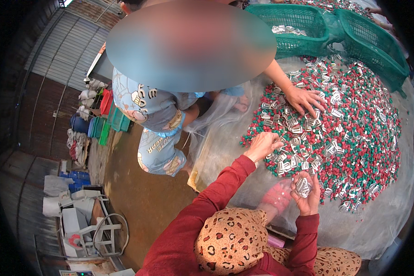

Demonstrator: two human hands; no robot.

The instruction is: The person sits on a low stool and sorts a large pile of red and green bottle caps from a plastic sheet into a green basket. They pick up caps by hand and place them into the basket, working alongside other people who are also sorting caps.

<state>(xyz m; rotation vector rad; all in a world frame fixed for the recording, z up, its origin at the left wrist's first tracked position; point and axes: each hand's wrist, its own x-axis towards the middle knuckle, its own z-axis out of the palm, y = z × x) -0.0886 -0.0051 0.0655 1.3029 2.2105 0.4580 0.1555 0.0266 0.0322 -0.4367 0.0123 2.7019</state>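
A broad heap of small red and green lumps is spread over the table, with many flat, slotted silver metal buckles mixed in. At the heap's near left edge, my left hand is closed, its fingertips drawn together; whatever they may pinch is too small to make out. My right hand, palm up just nearer to me, cups several silver metal buckles. Across the heap, a co-worker's hand rests with fingers spread on the buckles.
Clear plastic sheeting covers the table. Green plastic baskets stand at its far side, one with metal pieces inside. A co-worker in light blue patterned clothes sits at the far left. White machinery and stacked crates stand farther left.
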